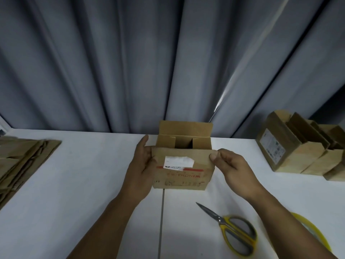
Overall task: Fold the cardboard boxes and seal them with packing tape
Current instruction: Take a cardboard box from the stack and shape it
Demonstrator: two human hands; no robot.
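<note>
A small brown cardboard box (183,176) stands on the white table (93,184) in the middle of the view, its far flap upright and two side flaps folded in. A white label and a red stripe mark its near flap. My left hand (142,165) lies flat against the box's left side, fingers straight. My right hand (229,165) pinches the near flap's right corner between thumb and fingers. A roll of yellowish packing tape (315,232) lies at the lower right, partly hidden by my right forearm.
Yellow-handled scissors (231,228) lie on the table near my right forearm. Several assembled open boxes (298,146) stand at the right. A pile of flattened cardboard (22,161) lies at the left. A grey curtain hangs behind the table.
</note>
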